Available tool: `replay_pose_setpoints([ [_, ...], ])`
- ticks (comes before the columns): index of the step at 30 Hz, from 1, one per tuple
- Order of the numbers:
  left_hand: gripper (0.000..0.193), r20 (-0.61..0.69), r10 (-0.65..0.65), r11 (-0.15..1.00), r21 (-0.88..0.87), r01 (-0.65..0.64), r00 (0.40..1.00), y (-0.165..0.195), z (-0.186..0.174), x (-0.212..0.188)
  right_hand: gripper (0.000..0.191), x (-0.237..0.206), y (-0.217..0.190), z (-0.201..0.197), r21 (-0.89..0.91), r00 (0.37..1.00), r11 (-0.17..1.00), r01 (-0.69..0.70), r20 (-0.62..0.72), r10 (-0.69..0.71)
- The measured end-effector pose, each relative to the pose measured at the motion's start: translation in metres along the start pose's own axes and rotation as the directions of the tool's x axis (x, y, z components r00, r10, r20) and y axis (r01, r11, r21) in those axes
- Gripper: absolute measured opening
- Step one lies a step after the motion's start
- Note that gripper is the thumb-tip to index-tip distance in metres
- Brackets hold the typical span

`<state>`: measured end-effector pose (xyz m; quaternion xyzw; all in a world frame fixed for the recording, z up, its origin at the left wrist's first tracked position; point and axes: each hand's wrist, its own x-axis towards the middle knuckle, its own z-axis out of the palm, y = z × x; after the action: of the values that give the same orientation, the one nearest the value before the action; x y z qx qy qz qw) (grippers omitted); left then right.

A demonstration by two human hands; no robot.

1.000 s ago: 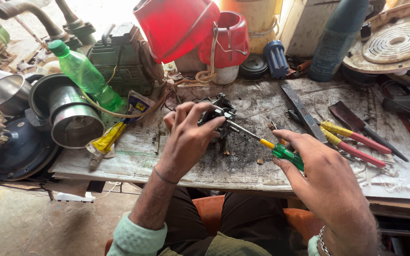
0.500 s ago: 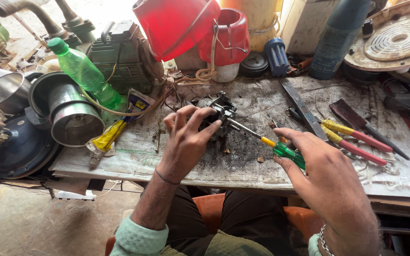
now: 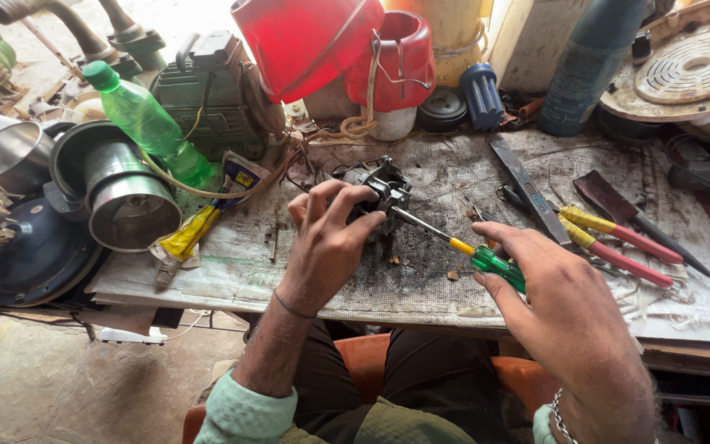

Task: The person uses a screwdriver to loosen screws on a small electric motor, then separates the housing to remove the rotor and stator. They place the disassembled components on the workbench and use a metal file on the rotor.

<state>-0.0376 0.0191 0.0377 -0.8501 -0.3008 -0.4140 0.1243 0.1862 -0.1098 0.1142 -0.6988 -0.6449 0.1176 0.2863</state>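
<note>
Gripping a small dark metal part (image 3: pixel 375 191) with my left hand (image 3: pixel 329 238), I hold it steady just above the grimy workbench (image 3: pixel 454 271), fingers curled over its top and near side. My right hand (image 3: pixel 556 288) is closed around the green and yellow handle of a screwdriver (image 3: pixel 462 247), whose thin steel shaft runs up and to the left until its tip meets the right side of the part, just beside my left fingertips. So the part sits at the far end of the tool from my right hand and directly inside my left one. As for progress, I judge the work to be midway: the part looks stripped and dirty, with dark grit and crumbs scattered on the bench beneath it, yet it is in one piece and the tip is engaged with it; whether a screw is coming out or going in I cannot tell. To my right, well apart from the hands, lie pliers with yellow and pink handles (image 3: pixel 610 238) and a flat metal file (image 3: pixel 527 189). To my left lie a green plastic bottle (image 3: pixel 145 123), tilted, a shiny metal cylinder (image 3: pixel 129 201) and a yellow-handled tool (image 3: pixel 186 234). At the back of the bench stand red plastic housings (image 3: pixel 314 41) and a dark blue canister (image 3: pixel 589 66).
</note>
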Motion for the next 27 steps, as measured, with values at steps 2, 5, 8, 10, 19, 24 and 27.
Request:
replay_pose_setpoints([
  [2, 0.019, 0.017, -0.031, 0.997, -0.073, 0.032, 0.999, -0.002, 0.002, 0.003, 0.054, -0.001, 0.000, 0.000, -0.006, 1.000, 1.000, 0.016, -0.005, -0.016],
  [5, 0.025, 0.033, -0.048, 0.990, -0.130, 0.052, 0.998, -0.006, -0.001, 0.005, 0.055, 0.001, -0.001, 0.000, -0.019, 1.000, 1.000, -0.004, 0.006, 0.004],
  [8, 0.033, 0.006, 0.008, 1.000, -0.028, -0.008, 1.000, -0.006, -0.002, 0.001, 0.054, 0.002, 0.000, 0.000, -0.042, 1.000, 0.999, -0.026, 0.005, 0.026],
  [10, 0.034, -0.004, 0.042, 0.998, 0.048, -0.042, 0.999, -0.004, -0.002, -0.003, 0.051, 0.001, 0.001, 0.001, -0.056, 1.000, 0.998, -0.011, -0.006, 0.010],
  [19, 0.027, 0.008, 0.002, 0.999, -0.045, -0.002, 1.000, -0.005, -0.002, 0.002, 0.048, 0.003, 0.002, 0.003, -0.108, 1.000, 0.994, 0.009, -0.017, -0.011],
  [24, 0.032, 0.011, 0.057, 0.994, 0.088, -0.058, 0.998, -0.001, -0.003, -0.003, 0.047, 0.002, 0.002, 0.003, -0.099, 1.000, 0.995, -0.011, -0.009, 0.010],
  [27, 0.022, 0.034, -0.008, 1.000, 0.000, 0.008, 0.999, -0.001, 0.000, 0.000, 0.048, 0.002, 0.002, 0.003, -0.114, 1.000, 0.993, -0.020, 0.004, 0.021],
])
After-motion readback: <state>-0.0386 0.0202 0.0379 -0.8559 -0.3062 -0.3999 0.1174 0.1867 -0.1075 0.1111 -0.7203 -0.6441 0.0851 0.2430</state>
